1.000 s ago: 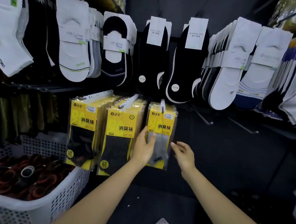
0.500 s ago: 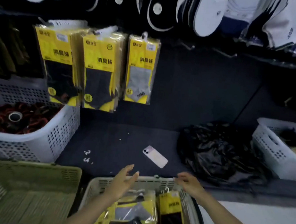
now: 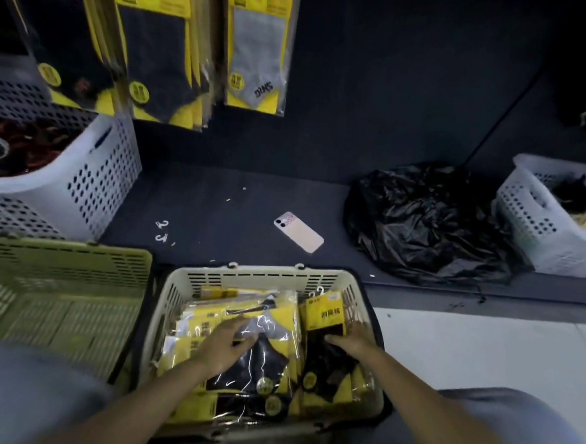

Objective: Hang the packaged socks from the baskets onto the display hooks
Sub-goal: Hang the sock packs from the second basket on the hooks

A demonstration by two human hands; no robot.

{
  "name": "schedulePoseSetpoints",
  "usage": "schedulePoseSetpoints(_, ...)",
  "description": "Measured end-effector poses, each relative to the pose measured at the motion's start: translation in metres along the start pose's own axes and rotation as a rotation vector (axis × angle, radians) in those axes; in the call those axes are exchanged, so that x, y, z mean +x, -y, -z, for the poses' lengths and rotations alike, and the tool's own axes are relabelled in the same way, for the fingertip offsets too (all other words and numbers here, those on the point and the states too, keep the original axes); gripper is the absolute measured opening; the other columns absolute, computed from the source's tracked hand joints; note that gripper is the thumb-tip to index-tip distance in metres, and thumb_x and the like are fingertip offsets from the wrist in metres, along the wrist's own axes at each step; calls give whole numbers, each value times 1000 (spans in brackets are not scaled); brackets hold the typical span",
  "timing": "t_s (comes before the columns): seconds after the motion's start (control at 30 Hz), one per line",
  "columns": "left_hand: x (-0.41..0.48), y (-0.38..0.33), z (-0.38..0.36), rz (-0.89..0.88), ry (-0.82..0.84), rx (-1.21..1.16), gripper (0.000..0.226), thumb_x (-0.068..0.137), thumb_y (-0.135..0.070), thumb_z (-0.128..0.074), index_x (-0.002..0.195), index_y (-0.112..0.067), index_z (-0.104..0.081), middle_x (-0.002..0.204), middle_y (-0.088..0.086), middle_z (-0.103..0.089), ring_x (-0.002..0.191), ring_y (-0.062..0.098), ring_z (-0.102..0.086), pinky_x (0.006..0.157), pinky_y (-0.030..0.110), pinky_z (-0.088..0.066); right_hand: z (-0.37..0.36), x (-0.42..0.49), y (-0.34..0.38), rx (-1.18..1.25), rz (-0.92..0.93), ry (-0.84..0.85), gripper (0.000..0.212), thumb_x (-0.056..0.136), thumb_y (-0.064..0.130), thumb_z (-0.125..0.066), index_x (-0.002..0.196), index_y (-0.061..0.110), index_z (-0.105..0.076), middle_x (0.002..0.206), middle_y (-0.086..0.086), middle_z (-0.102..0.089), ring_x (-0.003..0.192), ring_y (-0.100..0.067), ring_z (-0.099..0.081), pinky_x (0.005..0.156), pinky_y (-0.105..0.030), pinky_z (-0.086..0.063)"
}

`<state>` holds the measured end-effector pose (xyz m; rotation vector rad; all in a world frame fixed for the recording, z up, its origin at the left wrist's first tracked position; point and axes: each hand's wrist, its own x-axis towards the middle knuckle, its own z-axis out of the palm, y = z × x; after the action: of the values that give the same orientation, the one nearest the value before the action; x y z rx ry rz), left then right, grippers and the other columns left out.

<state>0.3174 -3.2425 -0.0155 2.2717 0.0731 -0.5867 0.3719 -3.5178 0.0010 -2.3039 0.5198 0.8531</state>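
A beige basket (image 3: 264, 277) stands on the floor in front of me, filled with several yellow sock packs. My left hand (image 3: 224, 346) lies flat on a pack with a grey and black sock (image 3: 264, 326) in the basket's middle, fingers spread. My right hand (image 3: 353, 338) rests on an upright black-sock pack (image 3: 323, 314) at the basket's right side, fingers on its face. Whether either hand grips its pack is unclear. Above, three rows of yellow packs hang on the display; the rightmost holds a grey sock pack (image 3: 259, 44).
An empty green basket (image 3: 59, 259) sits to the left. A white basket (image 3: 92, 175) with dark red items stands behind it. A phone (image 3: 298, 231) and loose white hooks (image 3: 162, 230) lie on the dark ledge, with a black plastic bag (image 3: 428, 223) and another white basket (image 3: 532, 216) at right.
My view tipped down from the display to the floor. Both hands dropped from the hanging grey sock pack into the beige basket and now touch packs there.
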Motion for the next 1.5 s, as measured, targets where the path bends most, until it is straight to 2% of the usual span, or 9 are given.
schedulePoseSetpoints(0.1,1,0,-1,-8,-4,44,56,96,-45,-47,145,-21,-36,153,0,-31,141,16,-25,111,25,-19,-4,3,2,181,-60,74,84,78,41,-75,144,7,-34,144,-11,-44,131,-29,-43,96,-28,-39)
schedulePoseSetpoints(0.27,4,-1,-1,-3,20,2,56,96,-44,-48,145,-20,-36,154,0,-29,142,17,-22,114,31,-21,5,2,12,179,-39,130,44,90,25,-64,127,4,-51,130,-13,-56,117,-29,-54,91,-30,-44)
schedulePoseSetpoints(0.47,7,-41,7,17,56,-253,55,96,-46,-45,144,-20,-38,149,-1,-38,136,18,-36,102,21,-24,70,-27,43,342,108,225,36,87,22,-68,118,6,-63,120,-15,-65,112,-30,-61,102,-44,-46)
schedulePoseSetpoints(0.63,5,-99,29,51,161,-860,67,72,-69,-48,115,-18,-58,117,4,-62,106,19,-62,101,38,-45,81,-63,65,451,368,279,17,88,20,-67,88,34,-57,73,32,-67,71,19,-61,59,-6,-50)
schedulePoseSetpoints(0.7,7,-111,39,25,23,-871,75,74,-67,-54,129,-15,-51,129,4,-58,117,21,-57,102,40,-45,67,-74,77,394,505,240,17,89,20,-66,100,32,-60,92,22,-72,93,10,-64,76,-16,-55)
schedulePoseSetpoints(0.83,2,-112,60,-344,-243,-859,43,85,-39,-59,124,-25,-50,122,-7,-64,113,9,-60,86,19,-50,42,-83,98,449,811,26,44,91,12,-61,132,14,-46,128,1,-60,120,-11,-56,101,-29,-46)
schedulePoseSetpoints(0.97,-8,-93,67,-444,-252,-592,36,92,-40,-51,125,-32,-41,119,-22,-58,116,-2,-54,94,16,-45,18,-83,104,445,890,-67,51,94,19,-57,134,37,-30,128,21,-53,118,8,-52,90,-6,-42)
schedulePoseSetpoints(1.2,-11,-48,50,-351,-117,-425,55,93,-44,-44,142,-44,-18,137,-16,-48,127,-1,-46,104,22,-39,-10,-68,91,275,847,-50,40,93,37,-56,123,49,-33,121,36,-51,117,17,-46,95,-7,-40)
schedulePoseSetpoints(1.5,-12,-96,115,-464,-212,-596,42,89,-33,-54,128,-18,-48,126,-5,-62,119,9,-56,99,25,-46,31,-87,139,549,945,-195,43,85,30,-69,124,26,-51,119,7,-63,111,-10,-60,93,-25,-50)
